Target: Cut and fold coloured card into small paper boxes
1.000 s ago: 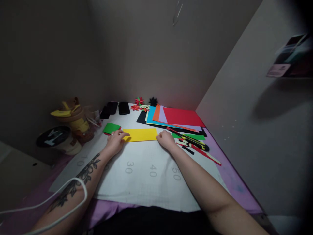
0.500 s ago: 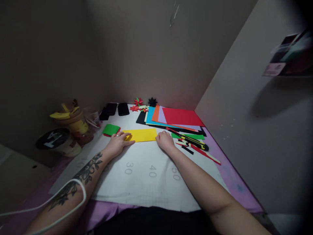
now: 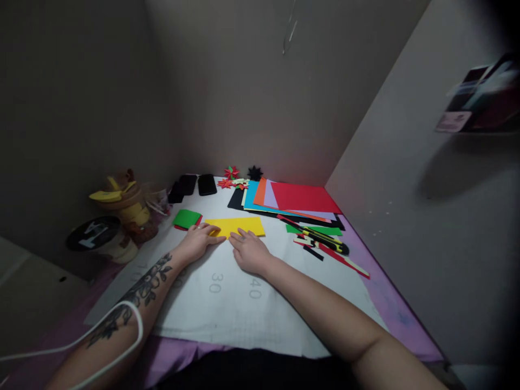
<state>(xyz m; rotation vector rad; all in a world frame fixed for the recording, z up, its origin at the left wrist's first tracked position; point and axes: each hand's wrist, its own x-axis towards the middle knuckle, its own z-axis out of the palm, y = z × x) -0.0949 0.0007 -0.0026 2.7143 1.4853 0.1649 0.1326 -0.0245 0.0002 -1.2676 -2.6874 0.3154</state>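
Note:
A yellow paper strip point(image 3: 239, 225), possibly folded, lies flat on the white numbered sheet point(image 3: 195, 314). My left hand point(image 3: 199, 240) rests on its left end, fingers stretched out and apart. On the near edge, around the middle, my right hand point(image 3: 248, 250) presses down with its fingers extended over the paper. Just beyond my left hand sits a small stack of green paper squares point(image 3: 187, 218) with red showing beneath. To the right of my right hand lies a black and yellow utility knife point(image 3: 327, 238) among cut paper scraps point(image 3: 312, 252).
Coloured paper sheets point(image 3: 304, 196) lie fanned out at the back right. Folded paper stars point(image 3: 231, 173) and dark phone-like objects point(image 3: 207, 184) are along the back. Cups and a pot point(image 3: 122, 203) stand at the left. A white cable point(image 3: 140, 325) crosses my left forearm.
My right hand has moved left from the strip's right end to its near middle, and its fingers have opened out flat. My left hand stays on the left end.

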